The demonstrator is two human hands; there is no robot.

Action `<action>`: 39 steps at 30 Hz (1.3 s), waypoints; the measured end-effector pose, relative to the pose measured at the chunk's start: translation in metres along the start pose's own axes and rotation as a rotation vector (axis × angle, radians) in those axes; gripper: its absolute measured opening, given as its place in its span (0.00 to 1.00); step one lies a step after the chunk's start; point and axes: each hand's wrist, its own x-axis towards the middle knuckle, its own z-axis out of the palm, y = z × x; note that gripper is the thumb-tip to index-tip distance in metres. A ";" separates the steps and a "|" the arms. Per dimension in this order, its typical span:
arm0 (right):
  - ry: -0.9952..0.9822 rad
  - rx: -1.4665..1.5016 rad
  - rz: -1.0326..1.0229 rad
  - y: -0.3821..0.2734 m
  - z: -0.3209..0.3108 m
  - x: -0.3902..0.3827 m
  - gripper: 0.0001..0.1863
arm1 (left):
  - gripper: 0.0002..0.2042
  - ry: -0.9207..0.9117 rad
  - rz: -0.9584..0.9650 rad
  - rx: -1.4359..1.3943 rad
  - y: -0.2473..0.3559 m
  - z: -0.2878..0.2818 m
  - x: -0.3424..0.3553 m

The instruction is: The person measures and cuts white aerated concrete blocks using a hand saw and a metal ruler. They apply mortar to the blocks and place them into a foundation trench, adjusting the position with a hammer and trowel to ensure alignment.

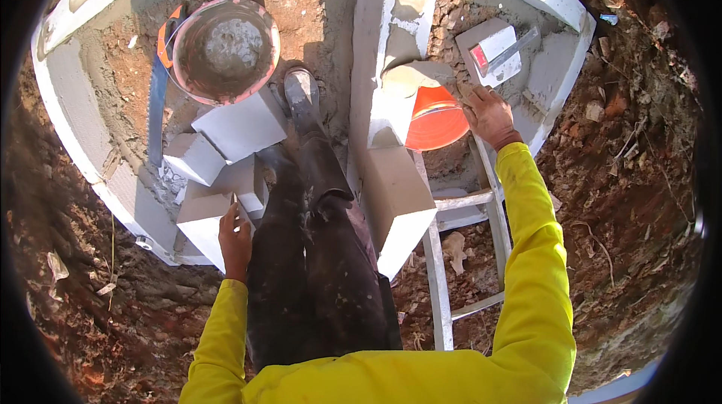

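Glossy orange plastic bucket (436, 120); matt, chalky white blocks (242, 124).

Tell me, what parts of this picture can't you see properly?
All in the head view:
- Orange bucket: its inside faces away, and a white block covers its left side.
- Right hand: the fingertips blend into the rubble, so any grip is unclear.
- Left hand: the palm is hidden, turned toward the white block.
- Saw: the big mortar basin partly covers its handle.

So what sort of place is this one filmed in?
Most likely an outdoor building site, with masonry going up. White building blocks lie stacked on raw red earth, a mortar-caked pan stands nearby, and the right hand rests at an orange bucket on a partly built white wall.
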 end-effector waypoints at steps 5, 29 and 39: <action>0.015 -0.013 0.037 0.009 -0.004 0.010 0.23 | 0.24 -0.001 0.009 0.071 -0.018 -0.002 -0.008; -0.182 -0.020 -0.154 0.017 -0.036 0.039 0.26 | 0.24 0.041 -0.030 0.021 0.004 -0.008 -0.009; -0.141 0.440 0.369 0.039 -0.089 0.171 0.25 | 0.24 0.034 0.003 0.022 -0.005 -0.008 -0.002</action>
